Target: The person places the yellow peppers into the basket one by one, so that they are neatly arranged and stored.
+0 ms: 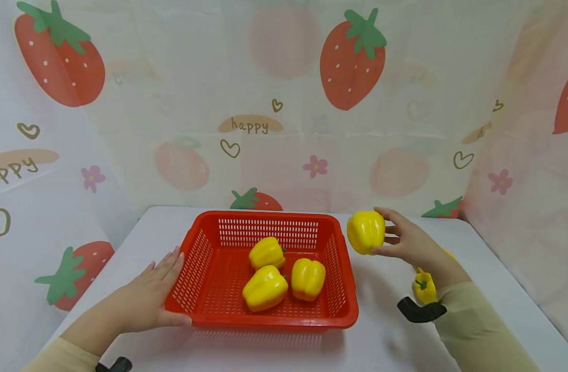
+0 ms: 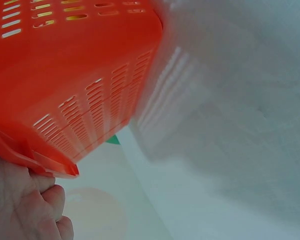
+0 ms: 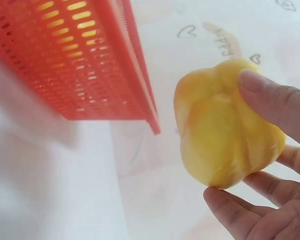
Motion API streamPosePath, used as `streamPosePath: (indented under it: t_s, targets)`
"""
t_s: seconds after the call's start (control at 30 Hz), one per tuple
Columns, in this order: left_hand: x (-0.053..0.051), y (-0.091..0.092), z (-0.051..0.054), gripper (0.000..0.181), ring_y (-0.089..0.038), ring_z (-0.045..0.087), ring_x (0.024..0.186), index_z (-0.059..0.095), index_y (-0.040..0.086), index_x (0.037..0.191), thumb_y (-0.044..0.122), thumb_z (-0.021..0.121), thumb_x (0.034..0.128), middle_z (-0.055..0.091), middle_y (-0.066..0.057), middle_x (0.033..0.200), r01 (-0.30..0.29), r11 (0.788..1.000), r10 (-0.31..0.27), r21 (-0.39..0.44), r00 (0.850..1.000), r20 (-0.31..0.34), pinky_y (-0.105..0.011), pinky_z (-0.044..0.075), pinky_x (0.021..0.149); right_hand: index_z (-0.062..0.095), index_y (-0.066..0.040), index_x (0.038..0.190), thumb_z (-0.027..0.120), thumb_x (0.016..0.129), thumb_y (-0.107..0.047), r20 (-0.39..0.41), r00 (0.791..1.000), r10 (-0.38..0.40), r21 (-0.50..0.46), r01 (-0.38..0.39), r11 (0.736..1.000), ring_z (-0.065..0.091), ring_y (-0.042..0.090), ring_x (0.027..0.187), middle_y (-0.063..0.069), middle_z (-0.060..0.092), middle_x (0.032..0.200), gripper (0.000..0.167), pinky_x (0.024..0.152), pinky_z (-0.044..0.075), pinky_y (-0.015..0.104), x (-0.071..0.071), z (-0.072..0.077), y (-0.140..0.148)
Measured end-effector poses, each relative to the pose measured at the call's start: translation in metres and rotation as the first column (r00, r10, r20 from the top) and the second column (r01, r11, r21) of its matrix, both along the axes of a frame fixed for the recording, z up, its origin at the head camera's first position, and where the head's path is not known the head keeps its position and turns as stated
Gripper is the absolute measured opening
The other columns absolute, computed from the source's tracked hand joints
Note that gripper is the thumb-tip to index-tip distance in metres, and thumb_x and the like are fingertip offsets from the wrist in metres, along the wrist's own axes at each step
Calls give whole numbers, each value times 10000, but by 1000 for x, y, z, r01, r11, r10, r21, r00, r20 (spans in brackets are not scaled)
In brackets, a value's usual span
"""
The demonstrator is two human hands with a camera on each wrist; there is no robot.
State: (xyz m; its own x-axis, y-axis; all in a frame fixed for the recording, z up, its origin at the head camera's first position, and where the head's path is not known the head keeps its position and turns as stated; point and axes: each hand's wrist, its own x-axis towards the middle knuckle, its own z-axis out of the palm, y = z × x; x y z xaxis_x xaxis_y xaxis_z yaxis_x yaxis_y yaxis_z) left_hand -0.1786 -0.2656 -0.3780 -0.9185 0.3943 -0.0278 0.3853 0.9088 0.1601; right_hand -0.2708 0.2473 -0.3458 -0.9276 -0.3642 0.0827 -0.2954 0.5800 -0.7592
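Note:
The right hand [image 1: 405,238] grips a yellow bell pepper [image 1: 366,232] between thumb and fingers, just right of the red basket's [image 1: 274,321] right rim in the head view. That pepper [image 3: 225,125] fills the centre of the right wrist view, the thumb of the right hand [image 3: 275,200] on its upper side. Inside the basket lie three yellow peppers: one at the back [image 1: 267,252], one in front [image 1: 265,288], one to the right [image 1: 308,279]. The left hand [image 1: 149,289] rests on the basket's left rim, its fingers extended; the left wrist view shows this hand [image 2: 25,205] against the rim.
On the white table [image 1: 381,330], another yellow pepper [image 1: 424,287] lies by the right forearm, with more yellow partly hidden behind the arm. A patterned cloth [image 1: 284,103] hangs behind and at both sides. Dark wrist-camera parts [image 1: 421,310] show near the sleeves.

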Motion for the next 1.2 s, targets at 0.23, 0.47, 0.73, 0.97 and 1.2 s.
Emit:
streamPosePath:
  t_s: [0.23, 0.47, 0.73, 0.97, 1.2]
  targets:
    - [0, 0, -1, 1223, -385, 175, 1350, 141, -33, 1438, 789, 536, 623, 139, -205, 1499, 16, 1000, -16, -4, 1000, -17, -590, 183, 1048, 253, -212, 1429, 787, 676, -400, -3, 1000, 24, -6, -24, 1000, 470, 351, 1174, 73, 336, 1404, 942, 875, 481, 433, -4, 8, -21]
    - [0, 2, 1, 1221, -384, 172, 1351, 142, -34, 1438, 782, 545, 624, 141, -206, 1498, 15, 1000, -15, 3, 1000, -11, -591, 183, 1048, 263, -190, 1427, 793, 679, -376, -33, 994, 106, -19, -107, 994, 463, 323, 1184, 57, 365, 1387, 935, 914, 452, 438, -9, 18, -46]
    - [0, 2, 3, 1234, -380, 175, 1352, 138, -27, 1441, 793, 541, 611, 136, -201, 1501, -1, 1000, 1, 3, 1000, 5, -590, 185, 1047, 279, -185, 1422, 796, 682, -361, -37, 983, 180, -28, -181, 983, 474, 286, 1179, 31, 387, 1368, 919, 922, 452, 418, -13, 25, -77]
    - [0, 1, 3, 1241, -383, 182, 1349, 141, -28, 1440, 803, 531, 606, 143, -207, 1498, -3, 1000, 3, -2, 1000, 2, -592, 188, 1045, 297, -184, 1416, 800, 690, -306, -22, 975, 220, -24, -221, 975, 481, 284, 1186, 29, 416, 1352, 891, 893, 478, 390, -14, 27, -102]
    - [1, 1, 2, 1241, -386, 183, 1348, 154, -38, 1435, 813, 514, 607, 145, -210, 1497, 1, 1000, -2, -8, 1000, -7, -594, 194, 1042, 308, -183, 1414, 801, 692, -284, -12, 970, 243, -8, -243, 970, 479, 252, 1186, 10, 412, 1354, 880, 908, 469, 383, -16, 21, -124]
